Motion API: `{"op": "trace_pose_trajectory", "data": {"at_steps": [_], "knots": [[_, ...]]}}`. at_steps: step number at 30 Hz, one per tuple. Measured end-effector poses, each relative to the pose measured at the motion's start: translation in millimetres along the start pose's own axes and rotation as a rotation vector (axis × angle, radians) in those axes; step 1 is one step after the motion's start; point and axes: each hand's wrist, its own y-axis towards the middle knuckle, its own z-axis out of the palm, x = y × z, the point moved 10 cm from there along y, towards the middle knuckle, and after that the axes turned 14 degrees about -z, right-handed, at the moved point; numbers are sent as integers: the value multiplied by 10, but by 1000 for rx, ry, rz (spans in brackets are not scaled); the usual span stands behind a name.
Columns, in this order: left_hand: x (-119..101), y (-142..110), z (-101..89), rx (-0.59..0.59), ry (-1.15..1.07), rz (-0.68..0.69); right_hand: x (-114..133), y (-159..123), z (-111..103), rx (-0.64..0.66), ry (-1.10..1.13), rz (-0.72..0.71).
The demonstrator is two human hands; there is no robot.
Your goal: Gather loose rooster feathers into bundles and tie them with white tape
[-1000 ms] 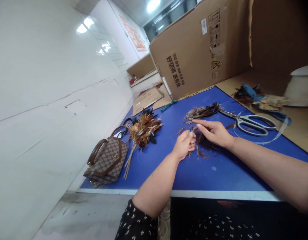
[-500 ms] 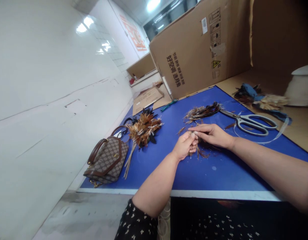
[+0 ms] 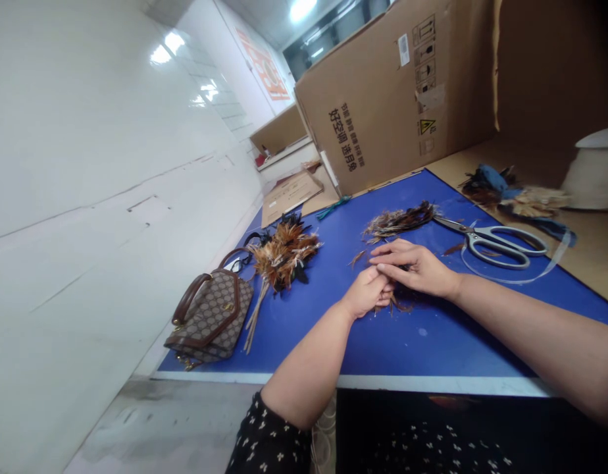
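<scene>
My left hand [image 3: 369,291] is closed above the blue tabletop, its fingers curled round something small that they hide. Over its fingertips lies my right hand [image 3: 415,266], touching it, with the fingers stretched out and the thumb a little apart from them. Small brown feathers [image 3: 397,304] lie beneath and beside both hands. Just beyond them rests a bundle of brown and dark feathers [image 3: 397,222]. Scissors [image 3: 496,245] with pale grey handles lie to the right of that bundle, their blades pointing at it.
On the left of the blue table mat [image 3: 294,342] are a brown patterned handbag [image 3: 212,319] and a feather bunch [image 3: 287,253] with pale stems. A large cardboard box [image 3: 378,105] stands behind. Blue and cream feathers [image 3: 535,201] and a white spool [image 3: 595,171] sit at right.
My right hand has risen slightly, and its fingers and thumb have spread from a pinch at my left fingertips. My left hand has stayed nearly in place.
</scene>
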Motion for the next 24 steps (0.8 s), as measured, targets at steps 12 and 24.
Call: {"op": "trace_pose_trajectory", "data": {"at_steps": [12,24], "knots": [[-119,-84,46,50,-177,73,-223,-89,-18,-93,92,202],[-198,-75,-133,-84,-203,151,-205,-117,5,-36,56,140]]}}
